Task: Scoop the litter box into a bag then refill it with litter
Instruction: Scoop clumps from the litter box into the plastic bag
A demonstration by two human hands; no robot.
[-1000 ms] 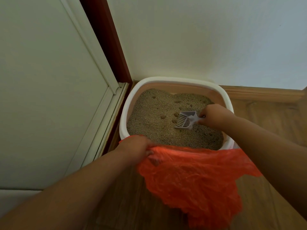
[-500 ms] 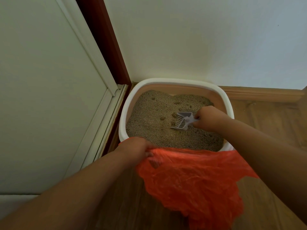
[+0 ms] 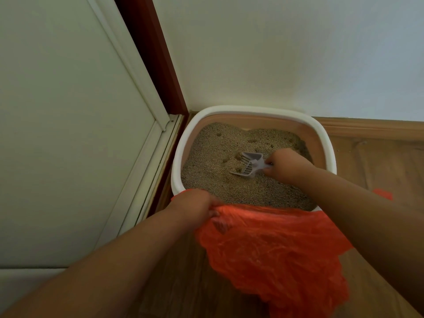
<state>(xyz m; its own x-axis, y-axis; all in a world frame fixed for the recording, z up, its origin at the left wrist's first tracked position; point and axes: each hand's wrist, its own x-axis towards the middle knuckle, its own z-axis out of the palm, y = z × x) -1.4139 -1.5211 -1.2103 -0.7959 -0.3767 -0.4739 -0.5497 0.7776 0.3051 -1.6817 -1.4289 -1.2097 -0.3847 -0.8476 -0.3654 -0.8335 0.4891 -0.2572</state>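
1 litter box (image 3: 252, 110), 1 scoop (image 3: 249, 165), 1 bag (image 3: 275, 249), 2 hands.

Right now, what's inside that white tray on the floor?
The tray holds sandy litter with small dents, and a grey scoop that the right hand holds. The orange bag and right arm cover the tray's near edge.

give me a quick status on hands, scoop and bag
Left hand grips orange bag at box rim. Right hand holds scoop, tines in litter. Nothing in the way.
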